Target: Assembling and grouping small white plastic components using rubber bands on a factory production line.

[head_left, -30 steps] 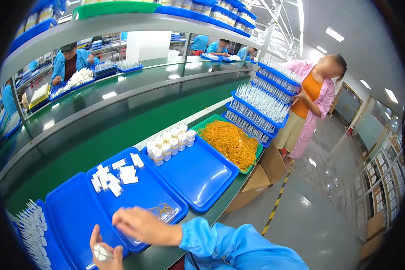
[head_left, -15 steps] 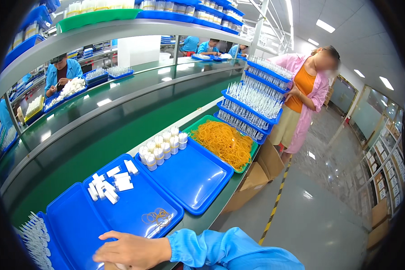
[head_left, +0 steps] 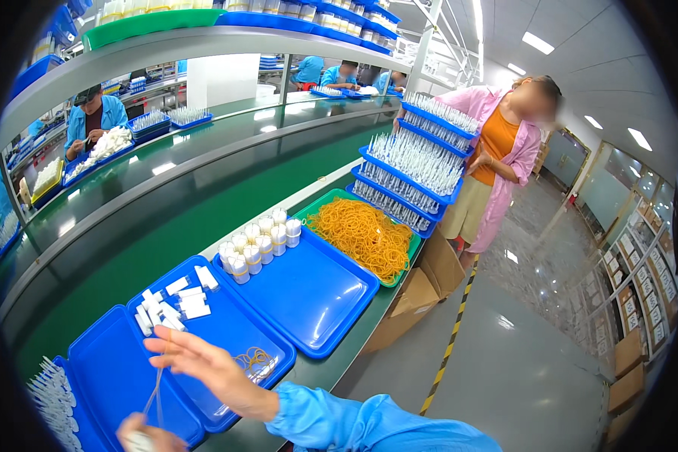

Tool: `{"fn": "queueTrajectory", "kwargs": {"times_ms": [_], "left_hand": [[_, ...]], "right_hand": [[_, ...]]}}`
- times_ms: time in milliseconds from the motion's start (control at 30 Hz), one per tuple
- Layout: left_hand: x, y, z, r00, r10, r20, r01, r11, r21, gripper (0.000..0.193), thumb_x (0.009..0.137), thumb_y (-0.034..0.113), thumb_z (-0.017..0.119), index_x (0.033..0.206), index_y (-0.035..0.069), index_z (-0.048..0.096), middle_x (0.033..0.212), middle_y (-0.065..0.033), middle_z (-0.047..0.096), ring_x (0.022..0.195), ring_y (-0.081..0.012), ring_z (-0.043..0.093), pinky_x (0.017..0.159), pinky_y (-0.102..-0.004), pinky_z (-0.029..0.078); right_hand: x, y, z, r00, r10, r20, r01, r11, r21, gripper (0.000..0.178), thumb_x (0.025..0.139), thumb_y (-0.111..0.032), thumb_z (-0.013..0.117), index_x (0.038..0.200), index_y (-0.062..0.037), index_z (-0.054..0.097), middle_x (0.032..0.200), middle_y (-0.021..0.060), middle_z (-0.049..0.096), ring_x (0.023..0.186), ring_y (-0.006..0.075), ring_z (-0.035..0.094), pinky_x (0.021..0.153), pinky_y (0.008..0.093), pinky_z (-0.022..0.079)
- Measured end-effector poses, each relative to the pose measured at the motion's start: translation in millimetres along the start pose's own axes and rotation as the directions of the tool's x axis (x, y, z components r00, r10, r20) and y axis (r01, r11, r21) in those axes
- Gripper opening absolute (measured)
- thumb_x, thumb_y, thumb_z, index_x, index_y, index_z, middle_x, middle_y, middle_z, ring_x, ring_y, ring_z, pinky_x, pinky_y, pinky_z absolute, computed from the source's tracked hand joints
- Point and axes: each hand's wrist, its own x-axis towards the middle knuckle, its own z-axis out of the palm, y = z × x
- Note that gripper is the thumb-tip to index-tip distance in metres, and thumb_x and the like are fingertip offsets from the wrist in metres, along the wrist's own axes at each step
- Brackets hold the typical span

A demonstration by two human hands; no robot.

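Observation:
My right hand [head_left: 211, 371] is raised over the blue trays, its fingers hooked into a rubber band [head_left: 156, 395]. That band stretches down to my left hand [head_left: 164, 438], low at the bottom edge and blurred. A white bundle [head_left: 137, 443] is in the left hand's grip, partly cut off by the frame. Beyond the right hand, loose white pieces [head_left: 193, 300] lie in a blue tray [head_left: 226, 320]. Several loose rubber bands [head_left: 255, 358] rest close to its wrist.
Banded white bundles [head_left: 253, 258] stand in another blue tray [head_left: 316, 301]. A green tray [head_left: 407, 260] holds a heap of rubber bands [head_left: 358, 235]. Beside a person [head_left: 497, 151] rise stacked trays of white pointed pieces [head_left: 414, 173]. More pointed pieces [head_left: 53, 403] lie lower left; a cardboard box [head_left: 422, 290] stands rightward.
My right hand has risen and moved slightly right, its fingers pulling a band taut. My left hand and the white bundle have come into sight below. The view has shifted slightly.

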Motion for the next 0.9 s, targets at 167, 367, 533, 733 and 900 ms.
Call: {"fn": "queueTrajectory", "kwargs": {"times_ms": [167, 367, 533, 733, 900], "left_hand": [[-19, -7, 1, 0.930, 0.077, 0.359, -0.198, 0.928, 0.315, 0.040, 0.078, -0.004, 0.078, 0.115, 0.004, 0.067, 0.099, -0.0058, 0.065, 0.088, -0.0141, 0.061, 0.080, -0.0286, 0.051], [0, 0, -1, 0.940, -0.252, 0.231, -0.006, 0.663, 0.748, 0.083, 0.082, 0.023, 0.083, 0.153, 0.008, 0.043, 0.115, -0.0280, 0.067, 0.095, -0.0350, 0.070, 0.079, -0.0413, 0.053], [7, -12, -37, 0.891, -0.292, 0.347, 0.197, 0.938, 0.284, 0.048, 0.086, 0.015, 0.081, 0.125, -0.002, 0.060, 0.108, -0.0098, 0.069, 0.088, -0.0226, 0.067, 0.077, -0.0330, 0.054], [-37, -57, -69, 0.829, -0.163, 0.535, -0.063, 0.923, 0.380, 0.040, 0.097, 0.020, 0.060, 0.134, 0.005, 0.054, 0.123, -0.0103, 0.063, 0.117, -0.0234, 0.059, 0.102, -0.0388, 0.047], [-32, -37, -28, 0.935, 0.031, 0.353, -0.103, 0.977, 0.186, 0.055, 0.098, 0.029, 0.063, 0.145, 0.004, 0.047, 0.104, -0.0055, 0.062, 0.092, -0.0178, 0.055, 0.083, -0.0311, 0.045]], "right_hand": [[2, 11, -24, 0.978, 0.146, 0.151, -0.012, 0.757, -0.654, 0.077, 0.092, -0.030, 0.072, 0.153, -0.0019, 0.036, 0.147, 0.0176, 0.053, 0.124, 0.0263, 0.060, 0.108, 0.0400, 0.044], [-35, -1, -2, 0.807, 0.108, 0.580, 0.493, 0.417, -0.764, 0.072, 0.085, -0.028, 0.074, 0.145, -0.0014, 0.045, 0.125, 0.0141, 0.062, 0.120, 0.0277, 0.059, 0.099, 0.0405, 0.044], [-43, -31, -7, 0.814, 0.109, 0.571, 0.532, 0.258, -0.807, 0.038, 0.091, -0.045, 0.064, 0.088, -0.0076, 0.069, 0.084, 0.0104, 0.071, 0.081, 0.0292, 0.067, 0.085, 0.0455, 0.042], [-55, -24, 23, 0.442, -0.184, 0.878, 0.778, 0.565, -0.274, 0.024, 0.093, -0.019, 0.061, 0.113, -0.0151, 0.074, 0.102, -0.0007, 0.070, 0.090, 0.0245, 0.062, 0.087, 0.0413, 0.041], [-51, 1, 4, 0.772, -0.117, 0.624, 0.529, 0.663, -0.530, 0.060, 0.094, -0.032, 0.068, 0.144, -0.0052, 0.048, 0.131, 0.0089, 0.061, 0.113, 0.0231, 0.057, 0.094, 0.0385, 0.043]]}}
